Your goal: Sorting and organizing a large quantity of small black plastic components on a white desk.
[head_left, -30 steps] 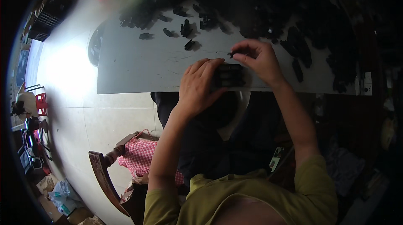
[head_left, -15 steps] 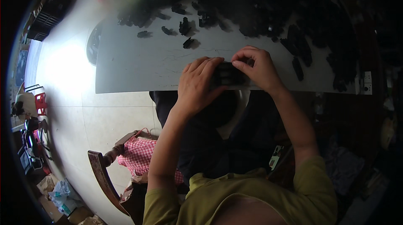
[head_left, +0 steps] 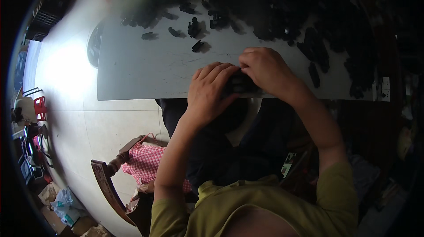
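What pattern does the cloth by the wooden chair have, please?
The cloth has pinkish-red and white checks, best seen in the head view.

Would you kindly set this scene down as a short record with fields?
Left hand: fingers and thumb spanning left end of black block
Right hand: fingertips by the block's far edge; anything pinched is hidden
Surface: pale grey table
Beyond the hands: small black pieces, scattered, denser rightward
Lower left: wooden chair, with red-and-white checked cloth beside it

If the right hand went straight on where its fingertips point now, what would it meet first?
Probably the left hand: its fingertips lie just left of those of the right hand, by the dark block. Depth is unclear, so the block may come first.
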Action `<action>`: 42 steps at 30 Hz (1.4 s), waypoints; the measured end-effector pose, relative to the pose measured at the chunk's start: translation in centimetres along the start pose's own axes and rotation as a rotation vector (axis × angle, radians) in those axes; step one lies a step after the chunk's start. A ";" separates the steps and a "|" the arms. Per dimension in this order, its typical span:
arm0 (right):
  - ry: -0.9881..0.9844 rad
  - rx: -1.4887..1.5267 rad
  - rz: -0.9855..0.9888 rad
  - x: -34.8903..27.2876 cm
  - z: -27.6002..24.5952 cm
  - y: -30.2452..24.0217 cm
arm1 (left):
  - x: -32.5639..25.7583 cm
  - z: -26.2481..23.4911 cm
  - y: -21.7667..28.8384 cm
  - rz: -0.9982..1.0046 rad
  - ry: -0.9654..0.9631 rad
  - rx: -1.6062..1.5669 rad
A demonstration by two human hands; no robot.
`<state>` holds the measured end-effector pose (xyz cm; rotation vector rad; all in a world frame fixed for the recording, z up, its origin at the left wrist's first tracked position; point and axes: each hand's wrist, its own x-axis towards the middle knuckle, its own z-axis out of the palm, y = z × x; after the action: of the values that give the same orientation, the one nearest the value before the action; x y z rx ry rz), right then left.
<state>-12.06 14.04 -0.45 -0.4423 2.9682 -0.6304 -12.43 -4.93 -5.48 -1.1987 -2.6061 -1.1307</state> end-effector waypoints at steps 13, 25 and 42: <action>0.342 0.048 0.122 9.4 -0.6 3.6 | 0.1 -0.1 0.2 -0.004 0.016 0.041; 0.529 0.338 0.046 6.4 1.3 4.9 | -0.3 -0.1 0.0 0.020 0.005 0.049; 0.362 -0.114 0.145 5.4 0.5 2.8 | 0.0 0.2 0.2 0.040 -0.018 0.087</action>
<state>-17.91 14.72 -2.09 -0.1262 3.3505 -0.5814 -12.22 -4.73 -5.55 -1.2429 -2.6020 -0.9929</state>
